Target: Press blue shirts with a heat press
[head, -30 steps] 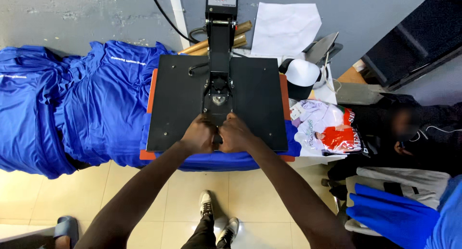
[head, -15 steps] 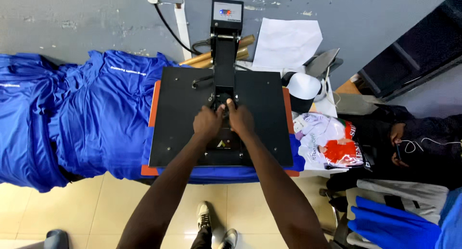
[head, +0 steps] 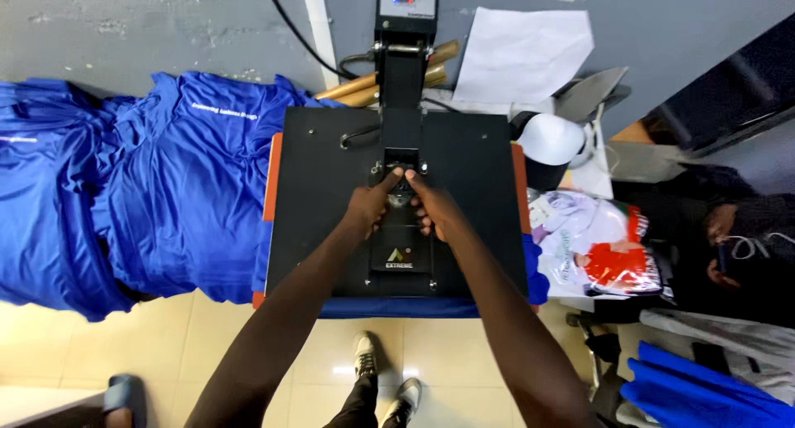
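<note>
Evidently both hands met at the middle of the black heat press plate: the left hand and right hand had their fingers clenched around the press handle. Beneath the plate lay a blue garment, and left of the fingers blue shirts were heaped. A white cap sat to their right.

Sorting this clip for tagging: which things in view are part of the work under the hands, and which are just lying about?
In use:
- left hand and right hand, both on the handle of the flat black heat press
- blue cloth under the plate

Lying about:
- pile of blue shirts
- white paper sheet
- white cap
- printed plastic bag
</note>
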